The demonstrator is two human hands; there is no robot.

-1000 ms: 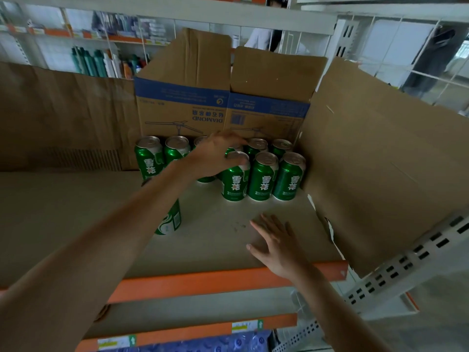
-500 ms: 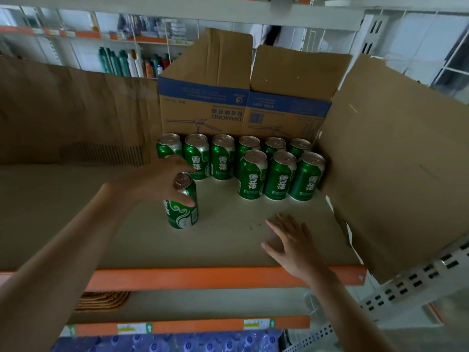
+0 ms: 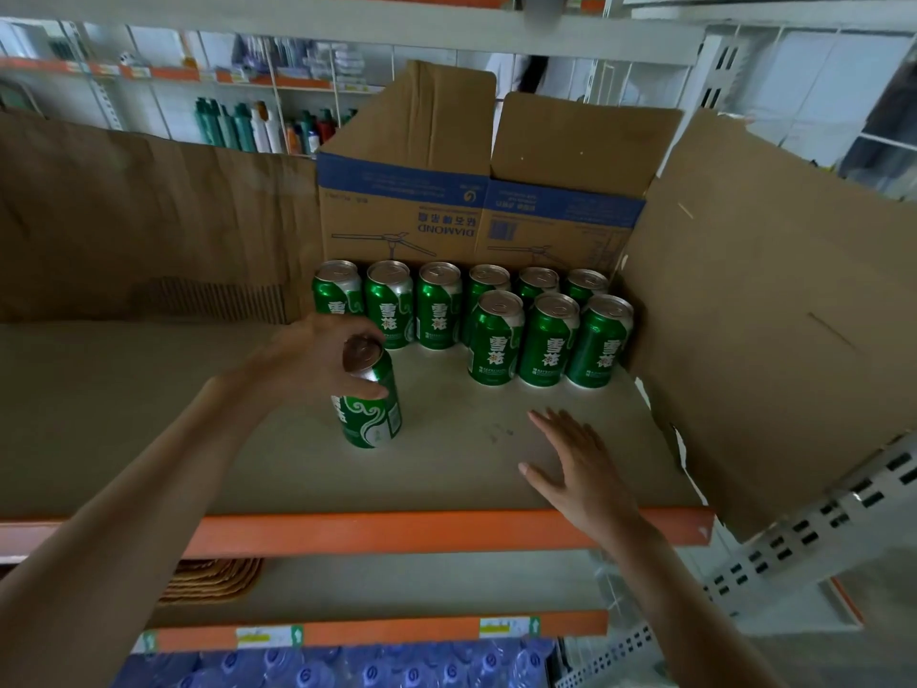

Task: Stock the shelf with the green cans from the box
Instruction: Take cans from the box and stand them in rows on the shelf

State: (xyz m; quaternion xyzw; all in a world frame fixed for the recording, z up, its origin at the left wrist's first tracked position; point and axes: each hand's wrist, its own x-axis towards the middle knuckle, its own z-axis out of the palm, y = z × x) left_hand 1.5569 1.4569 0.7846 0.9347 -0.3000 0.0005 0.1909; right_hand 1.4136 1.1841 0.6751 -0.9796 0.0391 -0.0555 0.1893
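Clasping green can (image 3: 373, 414) at its top, left hand (image 3: 315, 362); right hand (image 3: 578, 469) flat.

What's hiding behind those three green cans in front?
Three more green cans stand right behind the front three, and behind those the cardboard box. Only their tops show; their bodies are covered.
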